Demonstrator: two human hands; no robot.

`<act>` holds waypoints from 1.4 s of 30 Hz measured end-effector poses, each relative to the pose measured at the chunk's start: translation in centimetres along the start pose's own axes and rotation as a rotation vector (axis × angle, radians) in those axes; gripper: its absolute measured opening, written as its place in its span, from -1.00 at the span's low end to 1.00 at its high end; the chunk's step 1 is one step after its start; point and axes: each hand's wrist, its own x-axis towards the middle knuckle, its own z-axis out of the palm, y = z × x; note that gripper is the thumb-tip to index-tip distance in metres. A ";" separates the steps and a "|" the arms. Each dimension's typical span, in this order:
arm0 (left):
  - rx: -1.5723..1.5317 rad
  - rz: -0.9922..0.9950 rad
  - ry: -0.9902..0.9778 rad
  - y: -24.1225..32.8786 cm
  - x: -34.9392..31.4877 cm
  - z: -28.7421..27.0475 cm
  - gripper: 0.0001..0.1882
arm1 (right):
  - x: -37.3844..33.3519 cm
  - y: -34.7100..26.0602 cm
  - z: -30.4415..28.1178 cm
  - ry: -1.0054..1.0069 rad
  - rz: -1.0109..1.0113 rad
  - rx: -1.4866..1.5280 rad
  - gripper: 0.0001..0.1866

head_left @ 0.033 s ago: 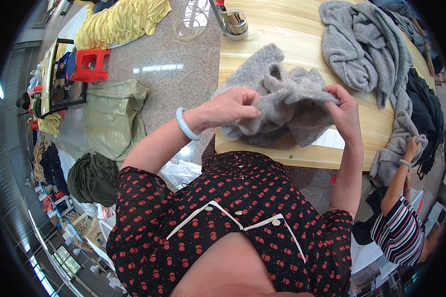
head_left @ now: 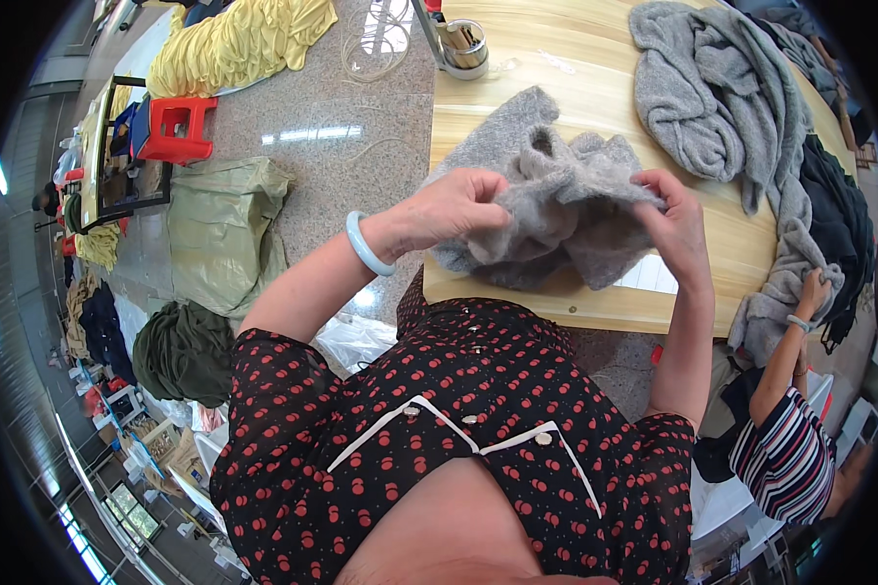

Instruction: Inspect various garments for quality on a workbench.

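Note:
A fuzzy grey knit garment (head_left: 556, 210) lies bunched up on the near left part of the wooden table, some of its fabric lifted between my hands. My left hand (head_left: 463, 207), with a pale bangle (head_left: 368, 249) at the wrist, pinches the fabric's left side with curled fingers. On the right, my right hand (head_left: 675, 216) grips the same piece by its edge, thumb below and fingers above. A dark opening shows among the folds near the top. Which part of the garment each hand holds cannot be made out.
More grey knitwear (head_left: 698, 97) is heaped at the table's (head_left: 585, 88) far right, beside black fabric (head_left: 834, 229). A co-worker's hand (head_left: 815, 292) holds grey cloth there. A metal cup of tools (head_left: 465, 51) stands at the far left edge. A red stool (head_left: 178, 129) is on the floor.
My right hand's fingers have shifted very slightly to the left along the fabric edge. Otherwise the scene looks the same.

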 end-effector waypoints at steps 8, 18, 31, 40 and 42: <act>-0.361 0.124 0.133 0.4 1.6 1.5 -0.94 | -1.0 -3.1 4.4 -0.142 -0.017 0.054 -0.72; -0.348 0.302 0.258 -0.6 2.8 2.5 -0.91 | 0.2 -3.5 7.4 0.014 -0.012 0.279 -0.84; 0.378 0.542 0.545 -2.3 3.1 2.8 -0.87 | 1.2 -2.4 9.9 0.218 -0.272 0.012 -0.94; -0.596 0.157 0.071 0.6 0.6 0.3 -0.81 | -0.4 -1.7 5.5 -0.056 -0.245 -0.107 -0.74; -0.625 0.134 0.026 1.3 -0.2 -0.2 -0.79 | -0.3 -1.0 4.5 0.006 -0.158 -0.123 -0.74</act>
